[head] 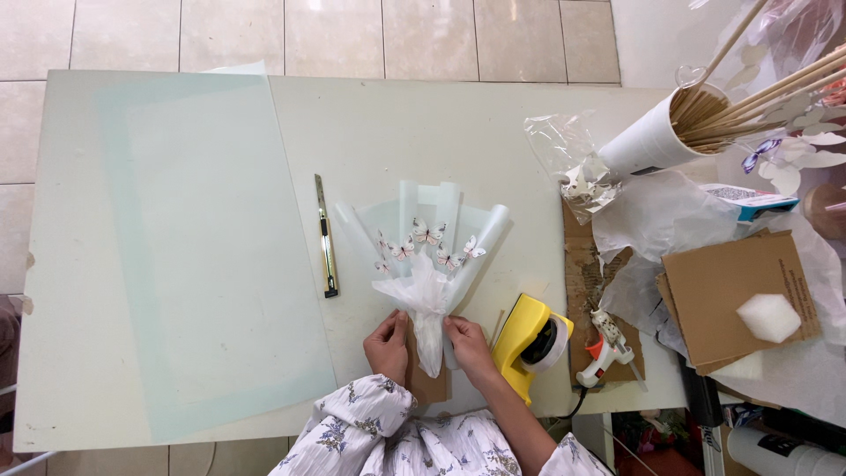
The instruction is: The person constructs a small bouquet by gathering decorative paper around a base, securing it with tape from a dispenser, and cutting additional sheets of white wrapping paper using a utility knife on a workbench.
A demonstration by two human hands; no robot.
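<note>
hands 2: left hand [388, 345], right hand [469, 348] | butterfly bouquet [423, 264] 1 | utility knife [326, 236] 1 | tape dispenser [531, 342] 1 | glue gun [605, 349] 1

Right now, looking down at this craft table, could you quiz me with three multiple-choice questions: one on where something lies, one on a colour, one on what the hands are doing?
1. Where does the utility knife lie?
A. left of the butterfly bouquet
B. on the cardboard
C. inside the white cup

2. What colour is the tape dispenser?
A. red
B. yellow
C. black

3. What are the left hand and right hand doing?
A. resting flat, apart from everything
B. holding the glue gun
C. gripping the bouquet's base from both sides

Answers: 1 A, the knife sits between the pale paper sheets and the bouquet. 2 B, its body is bright yellow. 3 C, both hands close around the stem end.
</note>
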